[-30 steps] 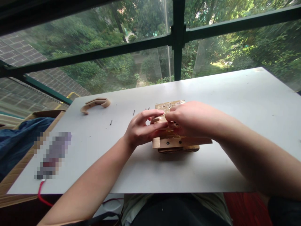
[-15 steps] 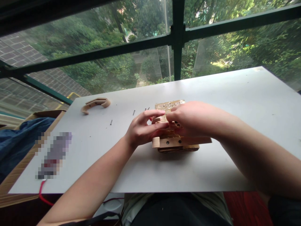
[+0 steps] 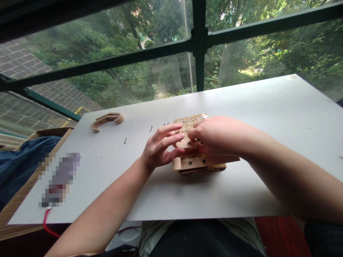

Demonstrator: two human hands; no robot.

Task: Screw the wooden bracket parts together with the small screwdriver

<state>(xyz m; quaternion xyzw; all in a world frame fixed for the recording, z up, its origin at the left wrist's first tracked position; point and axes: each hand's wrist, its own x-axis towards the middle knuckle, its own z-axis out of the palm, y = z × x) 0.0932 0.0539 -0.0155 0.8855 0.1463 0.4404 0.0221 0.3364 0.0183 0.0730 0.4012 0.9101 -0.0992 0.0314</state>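
At the far left a cardboard box (image 3: 16, 200) with blue cloth (image 3: 24, 160) in it stands beside the white table (image 3: 235, 196). On the table's left part lies a pixelated thing (image 3: 60, 178), too blurred to name, with a red cord (image 3: 46, 221) running from its near end over the edge. Farther back is a curved wooden piece (image 3: 108, 118), well apart from the hands. To its right come two loose screws, one nearer (image 3: 125, 140) and one farther (image 3: 151, 129). Next is the left hand (image 3: 158, 150), its fingers parted and loosely bent, thumb below and clear of the rest, around the left end of the upper bar (image 3: 183, 143); whether the fingertips touch it cannot be told. That bar lies over the glossy block (image 3: 190, 119), which sits on the table straight in front of the person. Along the block's near side runs the lower bar (image 3: 197, 163), with two dark screw heads showing on its face. From the right the right hand (image 3: 214, 134) reaches over both bars, its fingers curled down at the upper one; their tips are partly hidden, so what they grasp is unclear.
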